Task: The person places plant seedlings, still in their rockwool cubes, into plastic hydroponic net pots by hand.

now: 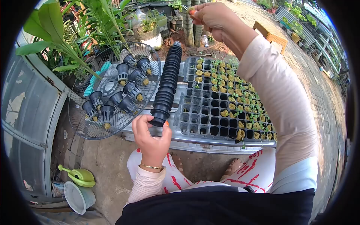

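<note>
My left hand [152, 137] grips the near end of a long stack of black net pots [165, 88], thumb and fingers on either side of the last rim. My right hand [213, 18] is raised high at the back, fingers pinched together. A thin, curved silvery tool [184, 6] sticks out from its fingertips; its kind is hard to make out. To the right of the stack, seedling trays [195, 99] hold small green sprouts in brownish plugs [225, 112], with several bare cells on the left side.
A round wire fan grille [77, 122] at left bears several net pots [107, 112] with brownish plugs. All this stands on a metal bench [210, 146]. Below left are a green watering can [82, 177] and a pale bucket [79, 198]. A glazed frame [30, 123] borders the left.
</note>
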A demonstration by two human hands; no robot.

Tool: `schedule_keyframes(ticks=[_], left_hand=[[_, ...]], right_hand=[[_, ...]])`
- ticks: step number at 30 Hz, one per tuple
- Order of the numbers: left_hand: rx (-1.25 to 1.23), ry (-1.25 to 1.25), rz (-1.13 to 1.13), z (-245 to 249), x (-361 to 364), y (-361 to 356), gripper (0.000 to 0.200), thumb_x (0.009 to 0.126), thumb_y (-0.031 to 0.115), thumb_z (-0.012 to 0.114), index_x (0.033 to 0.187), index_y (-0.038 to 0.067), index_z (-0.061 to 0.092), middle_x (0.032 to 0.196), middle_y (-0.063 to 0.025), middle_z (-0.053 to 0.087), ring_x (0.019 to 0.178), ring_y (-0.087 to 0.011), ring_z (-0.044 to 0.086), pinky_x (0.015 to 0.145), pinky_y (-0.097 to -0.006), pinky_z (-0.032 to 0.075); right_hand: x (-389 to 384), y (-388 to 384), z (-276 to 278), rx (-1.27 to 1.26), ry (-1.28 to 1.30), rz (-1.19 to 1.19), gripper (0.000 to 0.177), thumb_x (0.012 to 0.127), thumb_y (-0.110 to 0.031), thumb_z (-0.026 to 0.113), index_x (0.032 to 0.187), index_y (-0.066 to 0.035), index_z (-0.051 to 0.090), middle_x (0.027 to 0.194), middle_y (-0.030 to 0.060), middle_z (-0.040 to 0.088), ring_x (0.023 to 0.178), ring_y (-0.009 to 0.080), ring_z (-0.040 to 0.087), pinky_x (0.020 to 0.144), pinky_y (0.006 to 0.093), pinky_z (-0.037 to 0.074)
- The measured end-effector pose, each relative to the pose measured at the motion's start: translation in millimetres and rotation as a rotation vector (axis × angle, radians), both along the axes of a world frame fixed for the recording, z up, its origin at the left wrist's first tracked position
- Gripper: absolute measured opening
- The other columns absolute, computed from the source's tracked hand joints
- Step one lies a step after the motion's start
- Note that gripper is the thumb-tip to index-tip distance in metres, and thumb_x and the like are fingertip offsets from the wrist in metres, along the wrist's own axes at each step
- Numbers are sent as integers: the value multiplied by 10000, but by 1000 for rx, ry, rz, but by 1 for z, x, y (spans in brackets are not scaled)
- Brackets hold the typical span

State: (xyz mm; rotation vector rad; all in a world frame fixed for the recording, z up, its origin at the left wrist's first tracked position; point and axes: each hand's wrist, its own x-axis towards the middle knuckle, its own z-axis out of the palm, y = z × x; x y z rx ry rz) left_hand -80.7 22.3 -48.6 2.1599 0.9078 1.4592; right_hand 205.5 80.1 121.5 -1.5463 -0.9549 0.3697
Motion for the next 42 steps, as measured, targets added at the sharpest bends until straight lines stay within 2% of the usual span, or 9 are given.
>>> schedule_keyframes(ticks=[1,3,9,15,22,31,33,38,42], left_hand=[[23,27,-2,0,-1,0,366,650,2,679,975,-8,512,1007,-118,497,825,-208,521,690,-300,460],[15,21,-27,1,-4,2,381,640,17,683,974,-9,503,986,-131,497,820,-230,507,687,-316,445],[-29,5,-22,1,-6,5,424,610,41,712,976,-5,503,961,-154,496,838,-265,504,723,-344,439],[-38,-10,-81,0,-9,6,453,596,30,710,1005,0,517,980,-166,518,893,-294,530,789,-363,445],[-7,23,-117,5,-14,3,435,628,56,695,1030,-23,549,1007,-164,535,909,-312,525,811,-398,425],[-52,71,-111,11,-34,-9,415,627,31,656,1020,-1,525,977,-166,508,869,-292,519,783,-374,435],[-6,139,-112,16,-42,-10,410,622,30,638,1015,-2,525,974,-167,505,856,-289,510,767,-366,430],[117,177,-126,49,-59,-20,401,623,80,645,999,2,531,959,-171,513,805,-286,518,738,-374,435],[379,-32,-341,93,-40,-38,364,680,90,664,1033,88,575,945,-132,545,764,-241,507,623,-322,438]], right_hand=[[-7,14,3,-147,55,-75,138,865,-75,606,981,-5,626,838,48,643,667,90,585,482,195,364],[49,95,-30,-568,-1282,0,136,875,-139,587,904,-21,648,778,71,649,622,128,606,472,245,403],[47,146,-60,-1056,-1598,79,317,713,-182,611,1003,-99,710,1022,143,672,909,317,656,764,373,527],[137,188,-132,-1035,-1271,88,276,688,-271,663,886,-81,696,824,188,648,745,356,622,646,374,485],[62,146,-89,-970,-1135,270,210,799,-167,616,858,24,682,711,179,650,583,257,639,544,356,484],[49,144,-97,-1099,-1220,224,232,706,-136,638,925,-141,714,843,145,674,738,355,619,645,374,501],[41,142,-96,-1044,-1568,173,200,723,-145,607,883,-162,726,849,136,673,777,344,636,674,388,510],[4,108,-76,-649,-978,-122,241,770,-86,552,948,-4,691,1036,215,647,965,367,627,835,405,506],[-33,60,-40,-491,-1071,-154,208,812,-85,507,928,29,637,944,218,645,903,362,620,785,420,497]])
